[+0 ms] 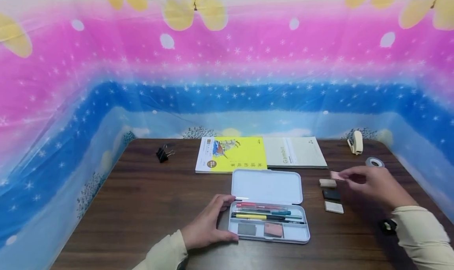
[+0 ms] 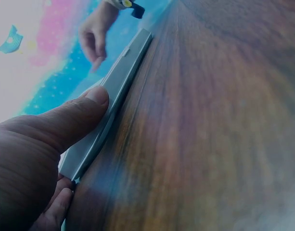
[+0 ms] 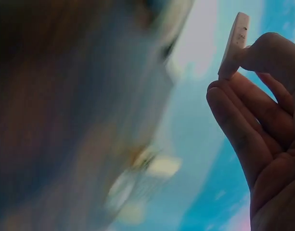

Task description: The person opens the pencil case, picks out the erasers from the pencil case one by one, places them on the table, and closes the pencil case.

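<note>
An open white pencil case [image 1: 305, 232] lies on the table, lid tilted back. It contains several pens [image 1: 266, 216], a grey eraser [image 1: 246, 229] and a pink eraser [image 1: 273, 229]. My left hand [image 1: 209, 224] grips the case's left end, thumb [image 2: 96, 96] along the front wall and fingers round the side. Between thumb and fingertips, my right hand [image 1: 377, 183] pinches another pink eraser [image 3: 235, 45], raised off the table. Below that hand runs a column of erasers: a beige one [image 1: 327, 183], a black one [image 1: 331, 194] and a white one [image 1: 334, 207].
Behind the case lie a yellow book [image 1: 244, 155] and a pale Gambit notebook [image 1: 301, 151]. A black binder clip [image 1: 163, 154] sits back left. Towards the back right are a cream stapler [image 1: 356, 142] and a tape roll [image 1: 374, 162]. A patterned cloth [image 1: 227, 96] surrounds the table.
</note>
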The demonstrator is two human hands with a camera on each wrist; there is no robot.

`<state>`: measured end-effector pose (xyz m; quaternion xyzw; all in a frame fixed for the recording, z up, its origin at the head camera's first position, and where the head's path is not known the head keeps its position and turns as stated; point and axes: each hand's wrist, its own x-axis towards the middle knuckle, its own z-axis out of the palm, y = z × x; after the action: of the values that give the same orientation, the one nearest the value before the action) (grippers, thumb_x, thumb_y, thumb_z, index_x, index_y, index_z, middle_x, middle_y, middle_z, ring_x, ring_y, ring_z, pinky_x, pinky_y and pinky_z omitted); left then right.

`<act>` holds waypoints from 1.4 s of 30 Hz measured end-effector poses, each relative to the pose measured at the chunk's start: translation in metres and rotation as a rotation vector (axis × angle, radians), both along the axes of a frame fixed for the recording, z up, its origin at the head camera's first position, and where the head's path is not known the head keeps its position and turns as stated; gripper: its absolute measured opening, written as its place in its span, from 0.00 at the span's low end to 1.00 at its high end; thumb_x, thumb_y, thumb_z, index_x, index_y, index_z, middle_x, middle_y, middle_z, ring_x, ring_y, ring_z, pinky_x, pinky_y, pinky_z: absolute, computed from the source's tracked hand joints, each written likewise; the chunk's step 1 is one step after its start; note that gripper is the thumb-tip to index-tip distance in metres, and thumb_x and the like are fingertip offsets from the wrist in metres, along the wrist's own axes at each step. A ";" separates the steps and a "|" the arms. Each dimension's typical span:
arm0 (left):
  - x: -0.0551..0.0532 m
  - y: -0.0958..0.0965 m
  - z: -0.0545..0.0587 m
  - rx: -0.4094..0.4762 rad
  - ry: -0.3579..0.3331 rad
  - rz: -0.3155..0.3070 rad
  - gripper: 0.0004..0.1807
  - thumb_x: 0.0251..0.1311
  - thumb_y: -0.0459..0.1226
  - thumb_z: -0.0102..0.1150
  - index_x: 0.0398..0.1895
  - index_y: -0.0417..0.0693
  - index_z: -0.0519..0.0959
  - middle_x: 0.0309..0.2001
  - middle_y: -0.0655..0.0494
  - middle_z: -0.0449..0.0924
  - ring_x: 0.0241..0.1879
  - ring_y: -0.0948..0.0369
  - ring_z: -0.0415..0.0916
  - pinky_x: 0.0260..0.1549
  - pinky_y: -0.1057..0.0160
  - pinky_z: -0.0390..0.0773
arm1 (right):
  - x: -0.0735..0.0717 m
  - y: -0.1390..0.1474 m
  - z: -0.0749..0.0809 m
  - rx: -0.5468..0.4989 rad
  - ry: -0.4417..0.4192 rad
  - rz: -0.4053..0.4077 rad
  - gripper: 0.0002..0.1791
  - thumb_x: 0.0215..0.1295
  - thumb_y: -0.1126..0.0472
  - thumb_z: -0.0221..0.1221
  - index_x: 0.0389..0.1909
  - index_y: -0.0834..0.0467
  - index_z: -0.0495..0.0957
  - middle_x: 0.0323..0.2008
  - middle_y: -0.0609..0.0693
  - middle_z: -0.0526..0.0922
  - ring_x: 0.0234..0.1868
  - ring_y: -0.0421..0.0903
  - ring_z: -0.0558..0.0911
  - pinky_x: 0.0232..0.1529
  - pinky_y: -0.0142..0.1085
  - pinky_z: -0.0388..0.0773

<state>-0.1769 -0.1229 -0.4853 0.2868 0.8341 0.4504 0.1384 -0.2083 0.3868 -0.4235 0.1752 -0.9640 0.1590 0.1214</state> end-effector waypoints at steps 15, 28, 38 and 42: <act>0.001 0.002 0.000 0.008 -0.009 -0.005 0.53 0.54 0.52 0.82 0.78 0.54 0.60 0.72 0.53 0.63 0.71 0.54 0.66 0.76 0.44 0.64 | -0.010 0.053 -0.036 0.077 -0.146 -0.035 0.12 0.60 0.66 0.73 0.44 0.52 0.91 0.39 0.48 0.90 0.36 0.40 0.84 0.32 0.37 0.82; 0.001 0.002 0.001 0.008 0.016 -0.003 0.54 0.53 0.51 0.82 0.78 0.50 0.59 0.71 0.50 0.63 0.72 0.51 0.66 0.75 0.43 0.64 | -0.008 0.037 -0.028 0.081 -0.154 -0.064 0.13 0.63 0.63 0.73 0.48 0.58 0.89 0.40 0.52 0.90 0.38 0.50 0.86 0.35 0.48 0.85; 0.002 0.000 0.000 0.001 0.016 0.000 0.54 0.53 0.52 0.82 0.78 0.53 0.59 0.72 0.51 0.63 0.72 0.52 0.67 0.75 0.44 0.65 | 0.026 -0.083 -0.001 -0.008 0.013 0.163 0.18 0.56 0.70 0.76 0.48 0.54 0.90 0.43 0.49 0.91 0.36 0.41 0.85 0.32 0.36 0.86; 0.002 0.001 0.001 0.001 0.036 -0.003 0.54 0.53 0.52 0.82 0.78 0.53 0.59 0.71 0.52 0.63 0.71 0.53 0.67 0.75 0.45 0.65 | 0.043 -0.126 -0.001 -0.084 -0.052 0.252 0.16 0.58 0.69 0.76 0.46 0.53 0.91 0.42 0.44 0.90 0.40 0.40 0.87 0.37 0.35 0.88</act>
<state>-0.1753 -0.1222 -0.4848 0.2959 0.8359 0.4453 0.1242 -0.1651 0.2603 -0.4246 0.2855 -0.9297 0.2176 0.0828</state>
